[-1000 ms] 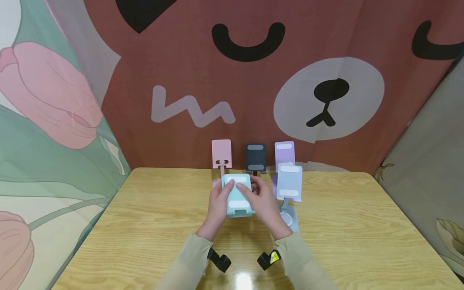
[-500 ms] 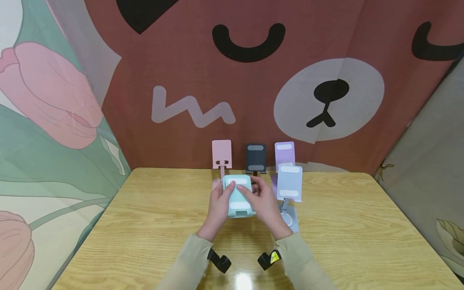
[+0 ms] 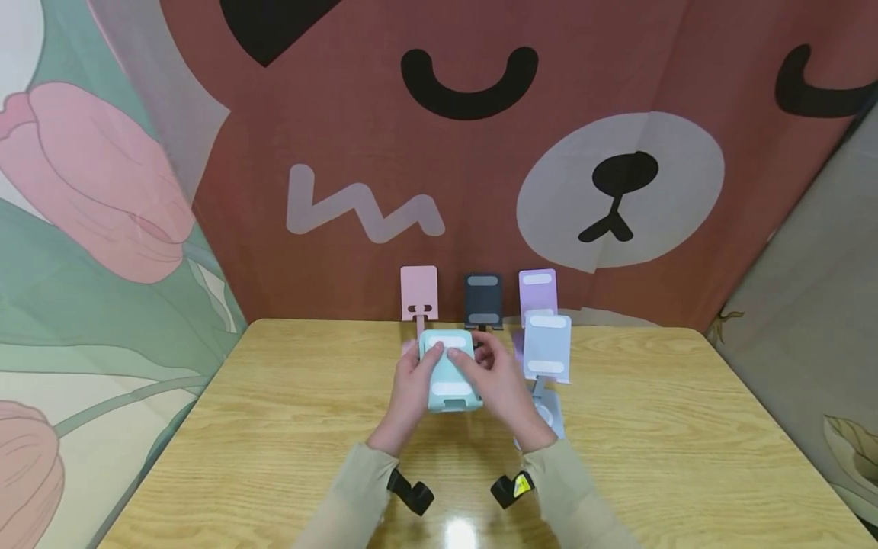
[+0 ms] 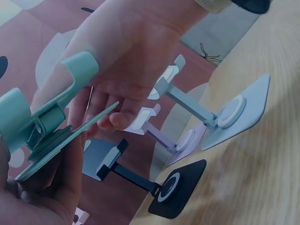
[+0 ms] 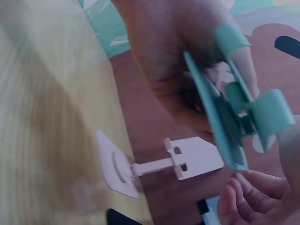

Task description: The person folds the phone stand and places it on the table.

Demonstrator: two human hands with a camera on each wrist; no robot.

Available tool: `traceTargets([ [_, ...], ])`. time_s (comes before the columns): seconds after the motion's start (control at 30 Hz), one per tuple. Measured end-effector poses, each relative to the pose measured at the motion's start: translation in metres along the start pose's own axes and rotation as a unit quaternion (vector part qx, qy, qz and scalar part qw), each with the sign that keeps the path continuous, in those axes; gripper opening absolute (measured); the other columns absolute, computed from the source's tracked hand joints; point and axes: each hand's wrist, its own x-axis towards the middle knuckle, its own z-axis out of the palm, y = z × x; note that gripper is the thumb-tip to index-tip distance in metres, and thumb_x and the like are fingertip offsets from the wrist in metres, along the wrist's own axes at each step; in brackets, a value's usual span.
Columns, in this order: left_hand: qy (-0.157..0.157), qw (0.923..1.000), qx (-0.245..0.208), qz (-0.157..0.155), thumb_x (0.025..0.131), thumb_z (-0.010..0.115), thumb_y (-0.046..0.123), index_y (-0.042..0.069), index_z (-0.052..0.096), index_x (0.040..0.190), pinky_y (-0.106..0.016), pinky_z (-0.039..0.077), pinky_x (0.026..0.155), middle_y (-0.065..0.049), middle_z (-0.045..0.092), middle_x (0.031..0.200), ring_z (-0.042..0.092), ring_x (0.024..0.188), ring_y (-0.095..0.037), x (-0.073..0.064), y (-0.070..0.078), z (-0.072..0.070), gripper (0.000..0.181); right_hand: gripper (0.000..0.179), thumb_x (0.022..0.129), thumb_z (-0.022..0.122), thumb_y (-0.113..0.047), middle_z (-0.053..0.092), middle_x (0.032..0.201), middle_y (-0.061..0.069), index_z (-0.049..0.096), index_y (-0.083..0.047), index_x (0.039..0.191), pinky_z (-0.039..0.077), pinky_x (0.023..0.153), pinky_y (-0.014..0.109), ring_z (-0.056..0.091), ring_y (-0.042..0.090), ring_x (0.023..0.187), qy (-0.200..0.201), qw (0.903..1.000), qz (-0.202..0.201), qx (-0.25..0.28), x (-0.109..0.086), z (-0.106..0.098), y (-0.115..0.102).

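Note:
A mint-green folding phone stand (image 3: 450, 372) is held above the table in the head view, its face plate with two white pads turned up. My left hand (image 3: 411, 385) grips its left side, thumb on the face. From the right, my right hand (image 3: 503, 387) holds it too, with its thumb on the face and fingers round the edge and behind. Seen edge-on in the right wrist view, the stand's (image 5: 218, 117) flat base lies folded close behind the lipped face plate. Parts of the fingers behind it are hidden in the head view.
Behind the hands stand a pink phone stand (image 3: 419, 291), a black one (image 3: 483, 300) and a purple one (image 3: 538, 291). A light-blue stand (image 3: 547, 347) is just right of my right hand, in front of the purple one. A printed cloth (image 3: 357, 267) hangs behind the wooden table (image 3: 309, 427).
Both hands keep their hold on the mint-green stand, which has shifted only very slightly. The other stands remain in place.

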Motion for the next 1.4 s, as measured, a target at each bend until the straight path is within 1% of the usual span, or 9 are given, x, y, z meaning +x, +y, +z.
traceTargets([
  [0.17, 0.02, 0.9996, 0.02, -0.011, 0.105, 0.055, 0.037, -0.002, 0.057, 0.132, -0.034, 0.055, 0.076, -0.015, 0.066, 0.103, 0.064, 0.087, -0.022, 0.002, 0.003, -0.004, 0.047, 0.049, 0.096, 0.071, -0.044, 0.063, 0.105, 0.006, 0.064, -0.009, 0.129, 0.048, 0.078, 0.037, 0.057, 0.023, 0.091, 0.041, 0.9987, -0.014, -0.028, 0.005, -0.014, -0.004],
  [0.3, 0.028, 0.9992, 0.028, -0.01, 0.105, 0.055, 0.037, -0.004, 0.059, 0.13, -0.035, 0.055, 0.077, -0.016, 0.067, 0.102, 0.064, 0.087, -0.024, 0.006, 0.004, -0.008, 0.049, 0.046, 0.096, 0.07, -0.044, 0.064, 0.106, 0.007, 0.065, -0.008, 0.125, 0.049, 0.081, 0.038, 0.058, 0.023, 0.095, 0.064, 0.9976, -0.018, -0.021, 0.008, -0.027, -0.004],
  [0.53, 0.037, 0.9989, 0.023, -0.015, 0.103, 0.058, 0.038, -0.003, 0.061, 0.128, -0.034, 0.055, 0.073, -0.016, 0.067, 0.099, 0.065, 0.084, -0.023, 0.01, 0.007, -0.018, 0.048, 0.035, 0.096, 0.073, -0.031, 0.064, 0.102, 0.009, 0.066, -0.006, 0.119, 0.047, 0.075, 0.031, 0.058, 0.023, 0.088, 0.124, 0.9912, -0.044, -0.014, 0.014, -0.048, -0.003],
  [0.73, 0.048, 0.998, 0.035, -0.023, 0.102, 0.06, 0.04, 0.001, 0.062, 0.131, -0.035, 0.057, 0.073, -0.016, 0.068, 0.102, 0.066, 0.085, -0.024, 0.012, 0.008, -0.028, 0.049, 0.034, 0.097, 0.073, -0.032, 0.062, 0.101, 0.009, 0.066, -0.006, 0.118, 0.045, 0.073, 0.028, 0.056, 0.022, 0.088, 0.17, 0.9847, -0.031, -0.021, 0.019, -0.063, 0.001],
  [0.87, 0.056, 0.9968, 0.052, -0.023, 0.102, 0.059, 0.04, 0.001, 0.062, 0.132, -0.036, 0.056, 0.076, -0.016, 0.068, 0.105, 0.066, 0.088, -0.024, 0.014, 0.009, -0.037, 0.049, 0.037, 0.097, 0.071, -0.033, 0.06, 0.108, 0.01, 0.064, -0.007, 0.121, 0.044, 0.077, 0.033, 0.053, 0.024, 0.096, 0.184, 0.9823, -0.014, -0.033, 0.02, -0.071, 0.006],
  [1.03, 0.065, 0.995, 0.064, -0.039, 0.104, 0.055, 0.041, 0.0, 0.059, 0.134, -0.036, 0.053, 0.08, -0.017, 0.066, 0.109, 0.063, 0.094, -0.026, 0.016, 0.008, -0.051, 0.052, 0.047, 0.096, 0.072, -0.034, 0.053, 0.124, 0.014, 0.057, -0.006, 0.13, 0.042, 0.09, 0.043, 0.047, 0.033, 0.113, 0.192, 0.9797, 0.006, -0.057, 0.02, -0.076, 0.012],
  [1.13, 0.07, 0.9933, 0.078, -0.05, 0.105, 0.052, 0.042, -0.002, 0.056, 0.136, -0.036, 0.052, 0.082, -0.018, 0.064, 0.112, 0.062, 0.096, -0.026, 0.018, 0.007, -0.062, 0.053, 0.053, 0.095, 0.073, -0.032, 0.049, 0.128, 0.017, 0.052, -0.003, 0.134, 0.039, 0.095, 0.046, 0.044, 0.037, 0.118, 0.198, 0.9777, 0.013, -0.068, 0.021, -0.079, 0.017],
  [1.3, 0.079, 0.9906, 0.094, -0.061, 0.106, 0.051, 0.039, -0.003, 0.054, 0.139, -0.033, 0.051, 0.081, -0.02, 0.063, 0.114, 0.061, 0.097, -0.026, 0.019, 0.007, -0.084, 0.054, 0.057, 0.093, 0.075, -0.025, 0.047, 0.126, 0.021, 0.048, 0.001, 0.135, 0.037, 0.093, 0.045, 0.044, 0.039, 0.115, 0.214, 0.9744, 0.005, -0.07, 0.023, -0.085, 0.028],
  [1.4, 0.082, 0.9896, 0.094, -0.071, 0.107, 0.048, 0.04, -0.005, 0.05, 0.141, -0.037, 0.049, 0.087, -0.022, 0.061, 0.118, 0.059, 0.102, -0.029, 0.019, 0.007, -0.1, 0.056, 0.059, 0.095, 0.073, -0.028, 0.049, 0.125, 0.021, 0.046, 0.003, 0.137, 0.038, 0.091, 0.044, 0.047, 0.038, 0.112, 0.193, 0.9788, 0.027, -0.061, 0.024, -0.088, 0.033],
])
